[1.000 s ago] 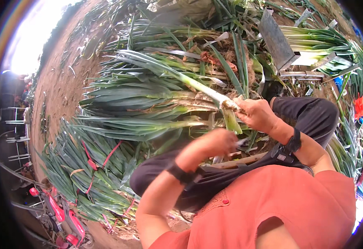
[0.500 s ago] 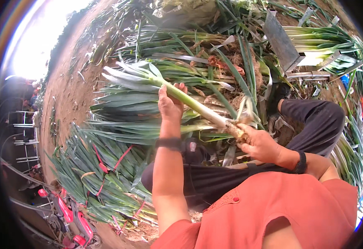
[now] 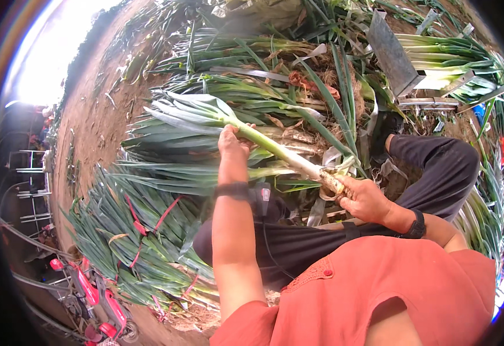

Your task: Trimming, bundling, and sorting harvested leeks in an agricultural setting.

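A long leek [image 3: 281,152] lies slantwise across both my hands, its green leaves fanning out to the far left and its white root end to the right. My left hand [image 3: 234,142] is closed round the stalk just below the leaves. At the root end, my right hand [image 3: 365,200] grips with thumb and fingers; some fingertips are hidden. Thin pale outer leaves [image 3: 344,166] hang loose beside the roots. Beneath the held stalk spreads a heap of leeks [image 3: 171,141] with dark green leaves.
Leeks tied with pink strips [image 3: 148,230] lie at the left. A grey metal frame [image 3: 393,55] stands at the far right near pale-stemmed leeks [image 3: 445,60]. My bent leg in dark trousers [image 3: 436,167] is at the right. A red vehicle [image 3: 99,300] is at the lower left, beside bare soil [image 3: 90,121].
The leek's leafy end has dropped slightly, and my left hand now wraps more fully round the stalk. Loose pale leaves at the root end have come down. My right hand shifted a little right.
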Tool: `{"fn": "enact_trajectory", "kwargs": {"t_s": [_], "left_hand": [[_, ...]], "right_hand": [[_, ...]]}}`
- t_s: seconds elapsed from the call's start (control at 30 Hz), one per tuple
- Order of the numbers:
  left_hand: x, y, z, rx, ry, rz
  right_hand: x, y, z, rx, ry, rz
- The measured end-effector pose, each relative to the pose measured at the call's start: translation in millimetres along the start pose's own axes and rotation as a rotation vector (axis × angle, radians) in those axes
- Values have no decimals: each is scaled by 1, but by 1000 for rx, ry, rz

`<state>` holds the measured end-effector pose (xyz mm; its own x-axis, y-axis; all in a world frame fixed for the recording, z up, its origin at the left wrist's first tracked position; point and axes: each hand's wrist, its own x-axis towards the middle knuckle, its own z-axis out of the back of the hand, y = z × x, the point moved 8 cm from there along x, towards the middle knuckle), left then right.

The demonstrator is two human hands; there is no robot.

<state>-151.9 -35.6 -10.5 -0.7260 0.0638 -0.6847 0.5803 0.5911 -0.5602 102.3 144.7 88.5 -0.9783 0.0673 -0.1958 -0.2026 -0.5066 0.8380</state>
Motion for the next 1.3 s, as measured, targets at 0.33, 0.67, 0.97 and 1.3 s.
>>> {"fn": "enact_trajectory", "kwargs": {"t_s": [0.33,0.67,0.97,1.3], "left_hand": [[-15,39,-6,151,-34,-44],[-89,94,-44,569,425,-68],[-38,21,-3,540,94,-318],[-29,14,14,398,4,-403]], "right_hand": [[18,19,-11,152,43,-53],[73,12,-5,470,41,-43],[52,41,-38,429,154,-9],[52,36,-48,767,332,-191]]}}
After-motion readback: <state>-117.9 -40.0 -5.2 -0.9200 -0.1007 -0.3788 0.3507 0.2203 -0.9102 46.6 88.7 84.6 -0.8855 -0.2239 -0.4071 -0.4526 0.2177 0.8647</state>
